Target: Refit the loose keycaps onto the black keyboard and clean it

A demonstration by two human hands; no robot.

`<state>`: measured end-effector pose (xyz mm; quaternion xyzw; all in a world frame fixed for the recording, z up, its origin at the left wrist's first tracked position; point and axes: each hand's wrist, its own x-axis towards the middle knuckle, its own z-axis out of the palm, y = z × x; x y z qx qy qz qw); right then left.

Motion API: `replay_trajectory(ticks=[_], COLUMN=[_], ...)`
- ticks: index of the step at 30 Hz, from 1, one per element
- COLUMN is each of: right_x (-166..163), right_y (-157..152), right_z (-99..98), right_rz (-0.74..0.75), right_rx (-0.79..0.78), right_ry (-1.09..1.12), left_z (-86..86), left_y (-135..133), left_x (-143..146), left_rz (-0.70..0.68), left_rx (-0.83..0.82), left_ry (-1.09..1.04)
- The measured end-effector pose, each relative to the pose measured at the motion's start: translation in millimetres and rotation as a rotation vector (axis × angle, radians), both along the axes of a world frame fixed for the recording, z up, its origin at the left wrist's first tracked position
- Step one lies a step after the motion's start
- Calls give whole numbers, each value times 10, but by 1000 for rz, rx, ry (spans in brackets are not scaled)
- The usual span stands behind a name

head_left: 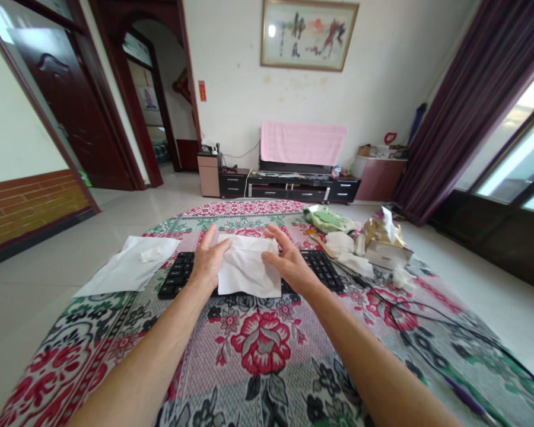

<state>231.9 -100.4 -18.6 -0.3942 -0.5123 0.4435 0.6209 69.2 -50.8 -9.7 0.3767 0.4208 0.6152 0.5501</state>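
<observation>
A white tissue [248, 267] lies spread over the middle of a black keyboard [178, 276] on a table covered with a floral cloth [262, 350]. My left hand [209, 261] rests on the tissue's left edge with its fingers stretched flat. My right hand [289, 258] is at the tissue's right edge, thumb and fingers pinching the paper. The keyboard's middle keys are hidden under the tissue and both hands.
Left of the keyboard hangs a white sheet [127, 267] with a crumpled wad [150, 255] over the table edge. To the right are a gold tissue box [385, 240], loose tissues [349, 252], a green bag [327, 219] and a black cable [409, 308].
</observation>
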Motion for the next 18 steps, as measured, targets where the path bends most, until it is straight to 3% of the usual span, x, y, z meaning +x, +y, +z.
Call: replay_trajectory(ticks=[4,7,10,14,18], right_x=[30,92,161,225,241], right_y=[31,91,125,110,72], right_z=[-17,-25,-20,4,23], right_rz=[-38,-167,-252,-227,-193], right_rx=[224,340,345,339,304], right_ry=[-298,-421,-446,-593,-839], left_z=[-12,-11,-21,-74,-101], left_y=[22,24,23,54,97], left_x=[-37,-90,-130,-139,-148], left_rz=[-62,-289,-468,-365,-286], left_rx=[27,81,144,173,167], left_ry=[22,77,271,540,556])
